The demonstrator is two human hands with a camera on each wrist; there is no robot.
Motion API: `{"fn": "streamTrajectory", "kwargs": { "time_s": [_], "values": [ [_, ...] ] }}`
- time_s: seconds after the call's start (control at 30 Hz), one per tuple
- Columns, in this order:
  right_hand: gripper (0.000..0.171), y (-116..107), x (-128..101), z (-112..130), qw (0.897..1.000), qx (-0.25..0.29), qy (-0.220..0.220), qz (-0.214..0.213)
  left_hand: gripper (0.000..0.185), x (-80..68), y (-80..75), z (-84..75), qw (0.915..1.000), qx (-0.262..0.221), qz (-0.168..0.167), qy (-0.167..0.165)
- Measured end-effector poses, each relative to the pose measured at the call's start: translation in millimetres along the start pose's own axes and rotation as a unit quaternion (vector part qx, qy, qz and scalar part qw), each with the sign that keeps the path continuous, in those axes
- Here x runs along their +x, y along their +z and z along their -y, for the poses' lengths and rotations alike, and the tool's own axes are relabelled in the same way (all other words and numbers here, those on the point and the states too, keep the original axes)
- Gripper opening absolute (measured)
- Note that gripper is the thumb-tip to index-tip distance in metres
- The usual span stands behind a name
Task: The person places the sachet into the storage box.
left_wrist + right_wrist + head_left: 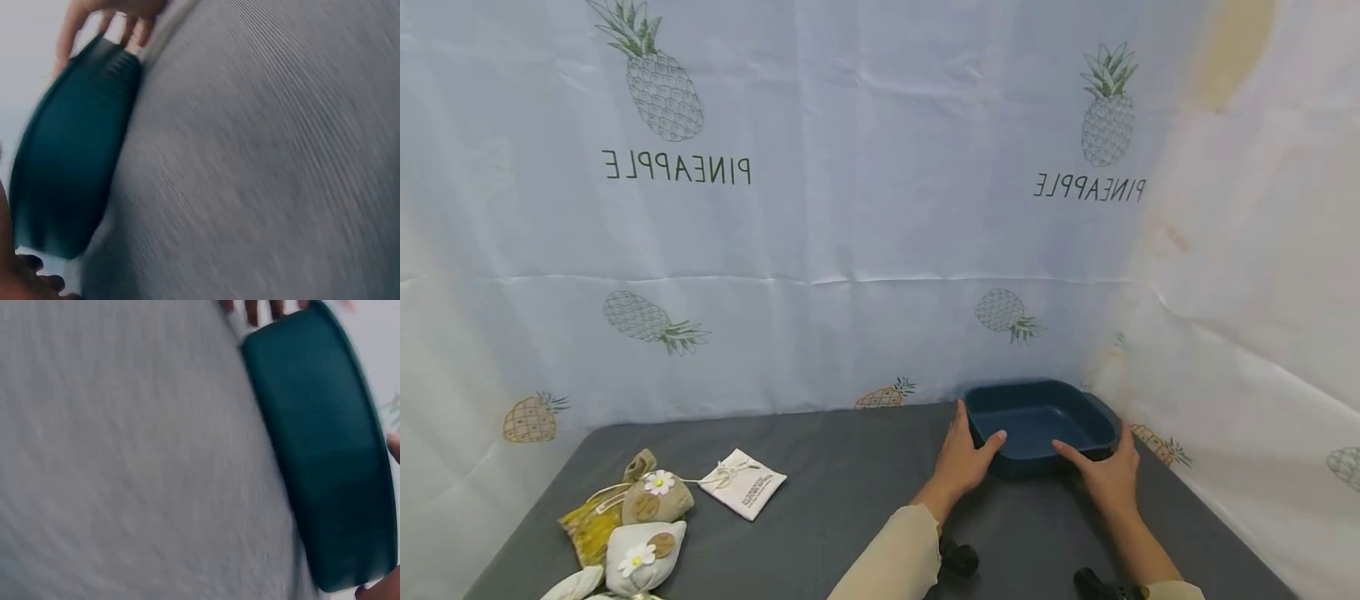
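Observation:
A dark blue rectangular baking dish [1037, 421] with rounded corners stands at the back right of the grey table, its inside bare. My left hand [961, 457] grips its left side, thumb at the near rim and fingers along the wall. On the opposite side my right hand [1108, 479] holds it the same way, thumb over the front edge. Both wrist views are blurred; there the dish's outer wall [75, 156] looks teal, low over the cloth, with fingers at both ends. The undersides of the fingers are partly hidden by the dish.
At the front left lie a beige pouch [658, 500] and a white pouch [643, 558], each with a daisy, beside a yellow pouch [587, 529]. A flat white packet [742, 483] tied with string lies near them. A pineapple-print curtain [850, 208] hangs behind the table.

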State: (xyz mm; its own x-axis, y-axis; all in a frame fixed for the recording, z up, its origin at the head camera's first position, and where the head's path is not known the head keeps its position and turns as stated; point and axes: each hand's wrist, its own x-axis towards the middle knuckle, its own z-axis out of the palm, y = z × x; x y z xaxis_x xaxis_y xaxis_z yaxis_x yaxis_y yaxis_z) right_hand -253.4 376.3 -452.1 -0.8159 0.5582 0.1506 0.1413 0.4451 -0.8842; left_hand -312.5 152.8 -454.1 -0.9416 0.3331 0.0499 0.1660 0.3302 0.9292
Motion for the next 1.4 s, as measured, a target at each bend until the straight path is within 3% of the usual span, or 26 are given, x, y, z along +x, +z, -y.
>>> {"fn": "streamTrajectory", "kwargs": {
  "time_s": [0.13,0.23,0.4,0.5,0.7,0.87,1.07,1.4],
  "values": [
    [0.108,7,0,10,0.998,0.05,0.017,-0.021,0.091,-0.8,-12.9,8.8,0.9997,0.008,-0.019,-0.008],
    [0.106,7,7,11,0.998,0.054,0.018,-0.024,0.088,-1.5,-21.8,14.1,0.9997,0.014,-0.015,-0.01],
    [0.113,9,13,6,0.998,0.027,-0.002,0.056,0.087,-6.4,-33.0,19.7,0.9997,0.022,0.01,0.0],
    [0.115,14,12,6,0.997,0.006,-0.009,0.076,0.088,-10.5,-39.5,22.8,0.9997,0.022,0.011,0.003],
    [0.117,25,0,11,0.994,-0.039,-0.007,0.099,0.113,-19.4,-51.4,30.2,0.996,0.087,-0.014,-0.016],
    [0.124,42,-12,18,0.991,-0.057,0.008,0.125,0.129,-29.6,-64.7,37.0,0.9978,0.051,-0.029,-0.03],
    [0.118,65,-18,27,0.979,-0.067,-0.031,0.192,0.132,-38.9,-98.8,54.7,0.9989,0.01,-0.042,-0.018],
    [0.12,115,-35,50,0.967,-0.021,-0.081,0.24,0.13,-55.9,-165.9,72.1,0.997,0.058,-0.046,-0.024]
  ]
}}
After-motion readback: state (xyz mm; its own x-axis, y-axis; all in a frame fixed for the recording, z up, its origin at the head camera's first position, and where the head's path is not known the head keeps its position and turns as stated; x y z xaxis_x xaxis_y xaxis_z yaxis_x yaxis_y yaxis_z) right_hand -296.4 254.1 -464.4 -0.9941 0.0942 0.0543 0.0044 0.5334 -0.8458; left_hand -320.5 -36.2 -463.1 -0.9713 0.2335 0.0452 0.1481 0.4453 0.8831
